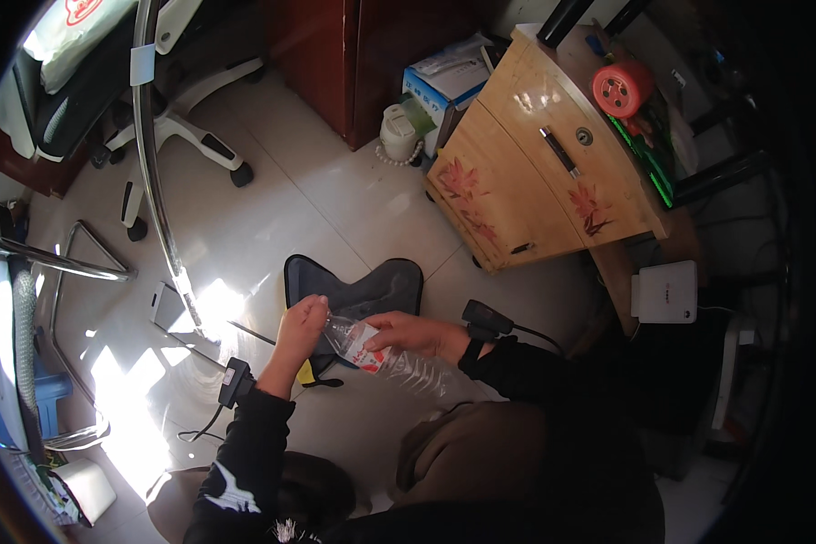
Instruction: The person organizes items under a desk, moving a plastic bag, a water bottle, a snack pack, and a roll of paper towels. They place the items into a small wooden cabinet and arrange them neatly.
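Observation:
My right hand (408, 334) is wrapped around the middle of a clear plastic bottle (418, 372) with a red and white label. The bottle lies tilted, its neck pointing up and left, its ribbed base down to the right. At the neck end, my left hand (302, 328) is closed with the thumb on top; the fingers hide the mouth, so a cap cannot be made out. Beneath both hands a dark grey, black-edged fabric item (353, 282) lies on the tiled floor, with a yellow part near its lower end.
Black boxes with cables are strapped to both wrists. A wooden drawer cabinet (517, 177) stands at right, a white router-like box (666, 291) beside it. Curved chrome tubing (151, 149) rises at left, before a swivel chair's base (177, 129). A white lidded container (400, 129) stands near a blue-white carton (442, 81).

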`<state>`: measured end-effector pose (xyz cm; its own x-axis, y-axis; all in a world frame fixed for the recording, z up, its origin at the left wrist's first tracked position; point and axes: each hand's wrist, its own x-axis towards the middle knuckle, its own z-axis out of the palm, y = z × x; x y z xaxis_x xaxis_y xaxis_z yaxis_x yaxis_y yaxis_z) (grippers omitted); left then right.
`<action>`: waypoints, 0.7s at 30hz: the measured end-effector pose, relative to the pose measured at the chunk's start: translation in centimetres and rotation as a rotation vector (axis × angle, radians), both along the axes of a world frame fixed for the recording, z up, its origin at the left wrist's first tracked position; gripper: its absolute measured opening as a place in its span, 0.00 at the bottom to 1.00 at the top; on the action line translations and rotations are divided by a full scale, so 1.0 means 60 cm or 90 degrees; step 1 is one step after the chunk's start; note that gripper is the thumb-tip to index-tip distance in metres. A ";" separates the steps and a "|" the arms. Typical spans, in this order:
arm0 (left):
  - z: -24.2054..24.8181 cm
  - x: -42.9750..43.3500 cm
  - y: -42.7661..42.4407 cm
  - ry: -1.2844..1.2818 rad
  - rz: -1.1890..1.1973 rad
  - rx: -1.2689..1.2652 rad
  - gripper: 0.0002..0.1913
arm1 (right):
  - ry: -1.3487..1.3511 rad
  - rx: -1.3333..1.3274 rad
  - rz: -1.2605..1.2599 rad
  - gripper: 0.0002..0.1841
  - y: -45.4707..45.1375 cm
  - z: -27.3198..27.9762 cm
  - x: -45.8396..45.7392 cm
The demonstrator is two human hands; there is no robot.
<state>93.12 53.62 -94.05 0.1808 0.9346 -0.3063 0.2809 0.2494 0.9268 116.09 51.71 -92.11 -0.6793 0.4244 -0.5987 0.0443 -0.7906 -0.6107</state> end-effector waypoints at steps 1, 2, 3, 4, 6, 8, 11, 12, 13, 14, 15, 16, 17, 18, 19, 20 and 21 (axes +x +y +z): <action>-0.001 -0.002 0.003 -0.011 0.007 0.002 0.20 | -0.010 0.088 -0.007 0.26 0.000 0.000 -0.002; -0.004 -0.003 0.006 0.036 0.009 -0.021 0.20 | -0.020 0.174 -0.014 0.28 -0.001 0.003 -0.005; -0.008 -0.002 0.010 0.072 0.016 -0.040 0.20 | -0.034 0.243 -0.019 0.30 -0.001 0.006 -0.007; -0.011 -0.001 0.015 0.097 0.026 -0.055 0.20 | -0.158 0.419 0.011 0.32 0.000 0.011 -0.007; -0.015 -0.001 0.017 0.144 0.024 -0.071 0.20 | -0.429 0.727 0.089 0.35 0.001 0.022 -0.005; -0.015 0.002 0.018 0.071 0.053 -0.086 0.19 | -0.353 0.632 0.070 0.37 0.006 0.030 0.000; -0.006 0.001 0.019 -0.085 0.088 -0.212 0.18 | -0.308 0.530 0.058 0.38 0.010 0.030 0.008; -0.003 0.002 0.020 -0.080 0.078 -0.220 0.17 | -0.316 0.548 0.070 0.39 0.012 0.027 0.010; -0.001 0.002 0.024 -0.082 0.083 -0.232 0.17 | -0.299 0.582 0.065 0.39 0.016 0.024 0.014; 0.000 -0.001 0.031 -0.104 0.087 -0.225 0.16 | -0.311 0.626 0.059 0.38 0.018 0.020 0.017; -0.001 -0.005 0.040 -0.139 0.092 -0.227 0.16 | -0.343 0.713 0.020 0.38 0.021 0.018 0.022; -0.002 -0.012 0.051 -0.113 0.148 -0.197 0.15 | -0.361 0.808 -0.016 0.37 0.025 0.017 0.029; -0.002 -0.026 0.069 -0.101 0.194 -0.195 0.16 | -0.386 0.891 -0.040 0.37 0.033 0.018 0.035; -0.004 -0.039 0.091 -0.011 0.193 -0.055 0.16 | -0.420 0.921 -0.063 0.34 0.035 0.023 0.044; -0.006 -0.050 0.112 0.070 0.202 0.072 0.17 | -0.420 0.884 -0.068 0.33 0.038 0.032 0.055; -0.004 -0.069 0.134 0.142 0.196 0.114 0.16 | -0.434 0.819 -0.059 0.32 0.034 0.045 0.067; 0.000 -0.088 0.161 0.215 0.188 0.155 0.15 | -0.448 0.753 -0.052 0.32 0.030 0.061 0.078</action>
